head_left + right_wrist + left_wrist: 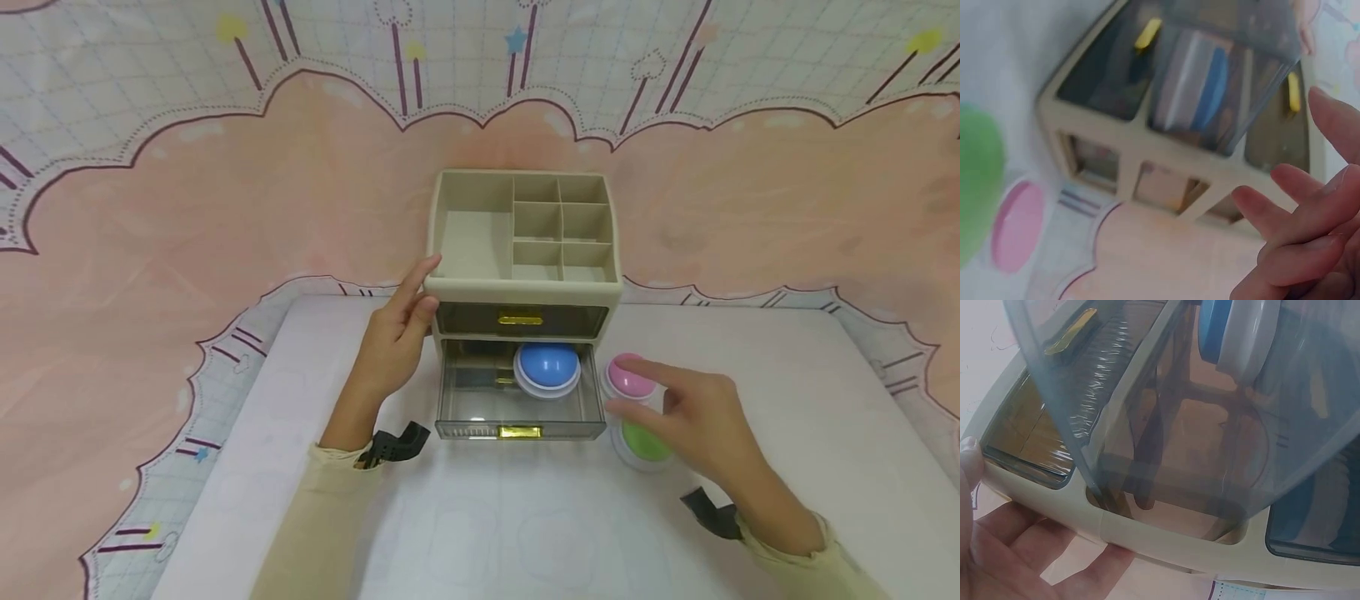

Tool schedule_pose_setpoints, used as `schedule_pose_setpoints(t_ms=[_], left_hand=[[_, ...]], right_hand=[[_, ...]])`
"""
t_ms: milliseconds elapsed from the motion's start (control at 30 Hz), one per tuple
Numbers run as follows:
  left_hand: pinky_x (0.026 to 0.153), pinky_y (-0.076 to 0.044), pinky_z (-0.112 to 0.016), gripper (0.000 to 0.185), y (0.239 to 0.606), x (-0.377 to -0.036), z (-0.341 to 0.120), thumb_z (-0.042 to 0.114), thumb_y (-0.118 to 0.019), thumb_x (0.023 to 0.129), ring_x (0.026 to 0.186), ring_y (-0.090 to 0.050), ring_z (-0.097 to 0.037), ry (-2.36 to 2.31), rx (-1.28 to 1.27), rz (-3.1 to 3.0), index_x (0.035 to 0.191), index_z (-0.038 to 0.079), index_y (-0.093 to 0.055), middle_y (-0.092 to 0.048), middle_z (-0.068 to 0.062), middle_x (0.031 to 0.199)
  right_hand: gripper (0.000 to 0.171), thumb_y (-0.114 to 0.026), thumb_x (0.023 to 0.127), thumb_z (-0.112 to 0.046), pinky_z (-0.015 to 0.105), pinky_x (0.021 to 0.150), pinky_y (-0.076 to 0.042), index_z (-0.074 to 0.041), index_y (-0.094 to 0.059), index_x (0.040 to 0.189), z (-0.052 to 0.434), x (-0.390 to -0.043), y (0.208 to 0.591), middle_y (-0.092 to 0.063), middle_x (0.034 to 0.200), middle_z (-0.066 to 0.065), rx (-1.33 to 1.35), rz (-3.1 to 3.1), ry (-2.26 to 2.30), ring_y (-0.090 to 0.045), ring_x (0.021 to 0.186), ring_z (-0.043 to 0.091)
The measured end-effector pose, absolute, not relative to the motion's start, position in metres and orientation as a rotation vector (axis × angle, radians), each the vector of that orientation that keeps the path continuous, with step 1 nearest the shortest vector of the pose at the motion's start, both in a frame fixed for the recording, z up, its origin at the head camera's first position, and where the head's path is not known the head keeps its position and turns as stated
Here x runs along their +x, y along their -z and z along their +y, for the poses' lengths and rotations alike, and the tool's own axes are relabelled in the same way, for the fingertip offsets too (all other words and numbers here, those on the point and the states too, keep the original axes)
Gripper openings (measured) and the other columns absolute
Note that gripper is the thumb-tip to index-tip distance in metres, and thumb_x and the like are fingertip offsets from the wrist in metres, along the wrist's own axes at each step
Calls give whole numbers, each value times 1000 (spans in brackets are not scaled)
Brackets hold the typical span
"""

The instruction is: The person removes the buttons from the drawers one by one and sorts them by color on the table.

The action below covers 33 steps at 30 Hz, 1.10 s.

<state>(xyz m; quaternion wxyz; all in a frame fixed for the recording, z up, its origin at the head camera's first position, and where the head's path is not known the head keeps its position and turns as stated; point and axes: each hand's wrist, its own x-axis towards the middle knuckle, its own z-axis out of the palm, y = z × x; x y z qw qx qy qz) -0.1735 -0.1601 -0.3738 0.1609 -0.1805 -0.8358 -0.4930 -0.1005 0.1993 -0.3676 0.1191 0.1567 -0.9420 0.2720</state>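
Observation:
A cream desktop drawer organizer (525, 288) stands upright on the white table. My left hand (393, 343) grips its left side, thumb at the front corner and fingers along the side wall. The clear lower drawer (468, 410) is pulled out, and a blue dome-topped round button (549, 363) with a white base sits inside at its right. To the right of the drawer, my right hand (705, 421) has thumb and index finger spread, with nothing between them. Its fingers overlap a matching pink button (627, 383) and green button (643, 442) in the head view.
Open compartments (480, 229) top the organizer, above a shut upper drawer with a gold handle (521, 320). A patterned pink cloth (225, 200) lies behind and around the white table (480, 525). Black straps (397, 442) show at both wrists.

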Motion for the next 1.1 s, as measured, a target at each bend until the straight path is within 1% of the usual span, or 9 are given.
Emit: schedule_pose_setpoints(t_ms=[167, 400, 433, 533, 633, 767, 867, 967, 1100], left_hand=[[68, -46, -34, 47, 374, -174, -159, 24, -48, 109, 71, -53, -22, 1410, -516, -2384, 156, 29, -43, -59, -13, 81], [76, -53, -38, 47, 374, -174, -159, 23, -49, 109, 80, -63, -24, 1431, -512, -2389, 156, 29, -43, -70, -14, 104], [76, -53, -38, 47, 374, -174, -159, 23, -49, 109, 81, -63, -24, 1431, -511, -2389, 156, 29, -43, -71, -14, 105], [74, -51, -37, 48, 374, -174, -159, 23, -49, 109, 78, -60, -24, 1425, -509, -2392, 156, 29, -42, -69, -14, 99], [74, -51, -37, 48, 374, -174, -160, 23, -48, 109, 78, -61, -25, 1428, -505, -2396, 156, 30, -42, -69, -14, 101], [77, -53, -39, 48, 374, -173, -160, 24, -48, 109, 82, -64, -26, 1433, -498, -2406, 156, 30, -41, -71, -14, 111], [76, -52, -39, 48, 373, -173, -160, 25, -48, 109, 80, -62, -26, 1425, -498, -2409, 156, 30, -41, -70, -14, 105], [73, -50, -37, 48, 373, -173, -160, 25, -48, 109, 77, -60, -25, 1418, -498, -2408, 156, 30, -41, -67, -13, 96], [72, -49, -37, 47, 374, -174, -160, 25, -48, 110, 76, -59, -24, 1410, -493, -2410, 156, 31, -41, -67, -12, 96]], right_hand=[[47, -92, 76, -28, 22, 46, -30, -18, -78, 119, 182, -110, 365, -33, 53, -15, 608, -2649, -832, -36, 52, 3], [42, -89, 79, -32, 21, 46, -25, -14, -79, 116, 161, -124, 371, -27, 53, -14, 718, -2637, -838, -32, 49, 2], [42, -88, 80, -34, 22, 46, -26, -14, -79, 116, 158, -126, 372, -29, 53, -13, 716, -2652, -841, -32, 49, 3], [43, -87, 82, -38, 23, 46, -30, -14, -78, 117, 151, -130, 374, -51, 58, -11, 705, -2690, -861, -35, 49, 6], [44, -85, 83, -41, 24, 47, -32, -15, -78, 118, 146, -133, 375, -71, 75, -4, 683, -2728, -860, -37, 50, 8], [46, -84, 83, -46, 25, 48, -31, -17, -78, 118, 142, -136, 375, -72, 72, -1, 661, -2757, -810, -34, 49, 7], [47, -84, 82, -47, 26, 49, -30, -18, -78, 119, 140, -138, 375, -71, 69, -1, 669, -2754, -763, -34, 50, 8], [51, -84, 81, -50, 27, 52, -35, -20, -77, 121, 138, -138, 374, -77, 80, 3, 670, -2777, -701, -42, 54, 10], [58, -81, 83, -54, 32, 60, -50, -23, -72, 130, 132, -138, 372, -79, 102, 8, 624, -2901, -590, -66, 73, 18]])
